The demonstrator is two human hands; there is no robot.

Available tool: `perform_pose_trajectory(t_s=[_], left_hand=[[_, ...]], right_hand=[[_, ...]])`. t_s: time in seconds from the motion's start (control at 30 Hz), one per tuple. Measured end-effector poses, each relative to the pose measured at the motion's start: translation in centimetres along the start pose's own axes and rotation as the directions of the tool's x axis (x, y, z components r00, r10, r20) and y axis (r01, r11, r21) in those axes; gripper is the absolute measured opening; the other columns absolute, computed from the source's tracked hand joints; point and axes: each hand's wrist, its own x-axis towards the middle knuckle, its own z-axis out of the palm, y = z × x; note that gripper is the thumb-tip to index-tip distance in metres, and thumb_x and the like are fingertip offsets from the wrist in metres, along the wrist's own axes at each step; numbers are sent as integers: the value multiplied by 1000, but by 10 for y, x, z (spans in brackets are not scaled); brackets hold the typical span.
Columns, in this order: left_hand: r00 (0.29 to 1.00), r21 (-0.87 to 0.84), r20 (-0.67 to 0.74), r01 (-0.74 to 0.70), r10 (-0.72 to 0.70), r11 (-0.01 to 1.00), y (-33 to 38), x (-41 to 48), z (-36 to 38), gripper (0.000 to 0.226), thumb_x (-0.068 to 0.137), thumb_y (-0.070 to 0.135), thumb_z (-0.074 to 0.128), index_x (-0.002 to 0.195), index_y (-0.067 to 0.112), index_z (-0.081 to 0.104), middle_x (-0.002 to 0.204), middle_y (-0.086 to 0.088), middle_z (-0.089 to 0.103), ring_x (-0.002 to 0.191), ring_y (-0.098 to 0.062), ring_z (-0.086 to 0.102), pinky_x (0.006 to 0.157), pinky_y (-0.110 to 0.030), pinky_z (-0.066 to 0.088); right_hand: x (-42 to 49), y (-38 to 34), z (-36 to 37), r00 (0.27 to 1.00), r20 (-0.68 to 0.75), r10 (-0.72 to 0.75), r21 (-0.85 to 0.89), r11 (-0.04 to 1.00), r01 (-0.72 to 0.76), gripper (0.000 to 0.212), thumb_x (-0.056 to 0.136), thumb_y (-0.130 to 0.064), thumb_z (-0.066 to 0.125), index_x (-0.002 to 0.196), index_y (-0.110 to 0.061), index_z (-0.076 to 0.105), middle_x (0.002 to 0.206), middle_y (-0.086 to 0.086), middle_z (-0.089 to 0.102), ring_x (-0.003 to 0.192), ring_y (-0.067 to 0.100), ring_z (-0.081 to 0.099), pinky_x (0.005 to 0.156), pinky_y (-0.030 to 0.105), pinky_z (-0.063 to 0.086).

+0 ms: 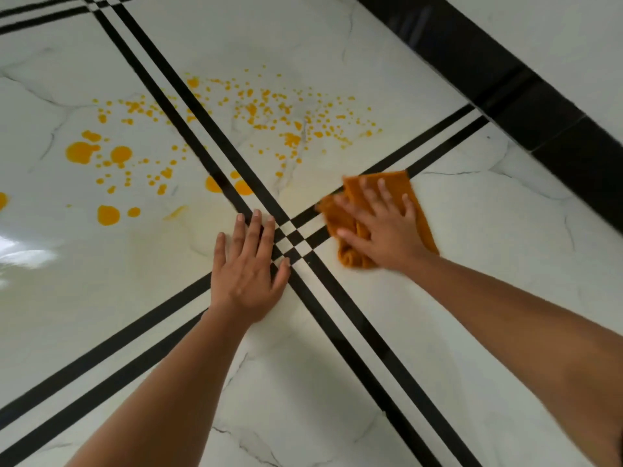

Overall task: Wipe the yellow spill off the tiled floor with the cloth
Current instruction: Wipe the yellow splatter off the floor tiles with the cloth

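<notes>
- Two bare hands are seen from the head view, both laid flat on the tiled floor.
- The right hand is pressed on the orange cloth, fingers spread apart over it; nothing is pinched.
- The left hand is braced on bare tile, fingers apart and empty.
- The cloth lies right of the black stripe crossing, its long axis running away from the person.
- Most of the yellow spill is judged unwiped: drops are scattered across the far tiles, and only a faint smear is left nearer.
</notes>
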Motion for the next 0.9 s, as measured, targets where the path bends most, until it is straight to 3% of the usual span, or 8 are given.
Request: perform_pose_trajectory(t_s=[0.1, 0.3, 0.43, 0.5, 0.67, 0.7, 0.8, 0.9], left_hand=[[1000, -4, 24, -19, 19, 1000, 21, 8, -1, 68, 90, 54, 13, 148, 24, -1, 158, -3, -2, 144, -21, -8, 112, -40, -9], [997, 19, 55, -61, 60, 998, 45, 15, 4, 69, 88, 56, 13, 149, 24, 4, 158, -3, 3, 144, -23, -4, 114, -45, -1], [994, -3, 71, -78, 78, 997, 67, 2, 7, 67, 90, 53, 19, 149, 25, 3, 158, -4, 2, 144, -23, -5, 114, -45, -3], [994, -22, 76, -80, 82, 997, 76, 0, 11, 68, 89, 54, 18, 149, 26, 1, 158, -3, 1, 144, -23, -5, 114, -45, -3], [990, -16, 76, -121, 122, 992, 93, -11, 15, 69, 89, 56, 16, 148, 26, -3, 158, -4, 0, 144, -23, -7, 114, -44, -5], [987, -10, 79, -137, 138, 990, 95, -14, 15, 69, 89, 56, 16, 148, 25, -4, 158, -5, 0, 144, -23, -8, 113, -44, -6], [982, 14, 102, -163, 161, 986, 106, -14, 16, 69, 89, 55, 13, 147, 25, -8, 158, -4, -4, 143, -23, -11, 113, -42, -9], [980, 10, 108, -169, 167, 986, 121, -9, 19, 68, 91, 54, 16, 147, 24, -9, 157, -3, -8, 142, -22, -15, 113, -42, -10]], right_hand=[[17, -10, -3, 977, -11, 214, 51, 976, -214, 66, 83, -76, 16, 142, -54, -4, 160, 1, -8, 145, 32, -9, 109, 63, -2], [-53, 39, 16, 934, 12, -356, -120, 927, 355, 69, 81, -79, 15, 143, -54, -3, 159, 1, -4, 144, 29, -5, 108, 62, 2], [-15, 56, 0, 994, 0, 112, 51, 992, -112, 68, 80, -78, 14, 141, -55, -4, 160, 0, -7, 145, 30, -7, 110, 66, 3], [-21, 37, 4, 984, -31, 173, 28, 985, -172, 69, 80, -78, 12, 142, -53, -5, 160, 2, -5, 145, 32, -6, 110, 66, 1], [-116, 77, 22, 904, 24, -427, -126, 895, 427, 66, 85, -74, 14, 145, -48, 2, 159, 2, 1, 145, 28, 0, 110, 57, 2], [-110, 94, 19, 927, 30, -375, -118, 919, 376, 66, 85, -74, 14, 144, -50, 0, 159, -1, -2, 145, 27, -2, 111, 58, 4], [-71, 104, 6, 989, -8, 148, 40, 988, -148, 65, 83, -75, 12, 141, -54, -7, 159, -3, -8, 146, 26, -7, 111, 63, 5], [-87, 68, 12, 994, -43, 99, 15, 995, -99, 67, 83, -74, 10, 144, -50, -2, 160, 3, -1, 145, 30, -2, 111, 63, 6]])
